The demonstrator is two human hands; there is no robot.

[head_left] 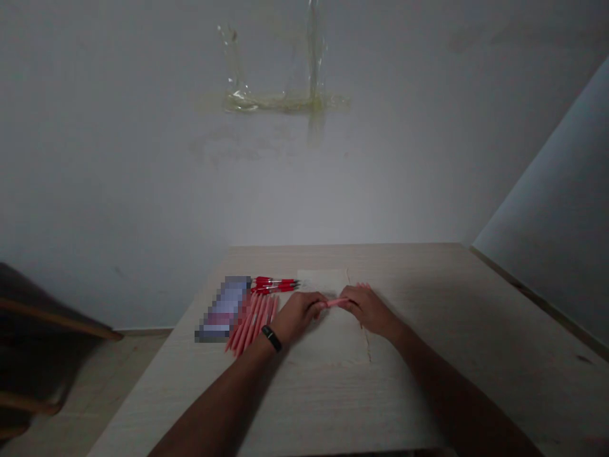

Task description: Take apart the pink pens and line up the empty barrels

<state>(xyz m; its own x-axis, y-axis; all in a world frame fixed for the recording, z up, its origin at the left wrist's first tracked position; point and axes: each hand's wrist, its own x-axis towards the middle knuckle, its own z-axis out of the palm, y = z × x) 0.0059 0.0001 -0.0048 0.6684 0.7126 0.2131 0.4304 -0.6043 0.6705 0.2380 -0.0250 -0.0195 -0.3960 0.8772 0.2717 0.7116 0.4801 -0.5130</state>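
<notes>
My left hand and my right hand face each other above a pale sheet of paper, both closed on a pink pen barrel that runs between them. A black wristband circles my left wrist. Left of that hand lies a fanned row of several pink pen barrels. Beyond them are several red-and-black pen parts, their exact kind too small to tell. A pixelated, unreadable box lies next to the pink row.
All this rests on a light wood table with a far edge against a white wall. Tape residue marks the wall. Dark wooden furniture stands at the left, above a pale floor.
</notes>
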